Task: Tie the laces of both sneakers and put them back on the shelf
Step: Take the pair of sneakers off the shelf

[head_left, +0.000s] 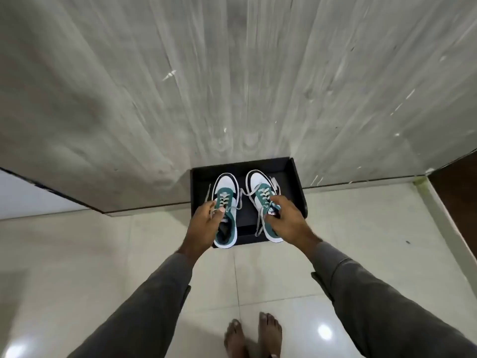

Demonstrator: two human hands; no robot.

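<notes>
Both sneakers sit on black shelf (296, 182), laces loose. Left hand (204, 223) pinches left sneaker (224, 202) at tongue; right hand (286, 220) clasps right sneaker (260, 192) collar. Light, stiffish (laces floppy); grab by collar.

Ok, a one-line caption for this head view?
Left hand and right hand each grip an untied green-and-white sneaker on a black shelf.

Glossy cream floor tiles (271, 280) are mirroring ceiling lights; a matt black shelf (294, 187) is bearing teal suede-like sneakers (225, 215) with smooth white toe panels, beneath wood-grain laminate (232, 86).
</notes>
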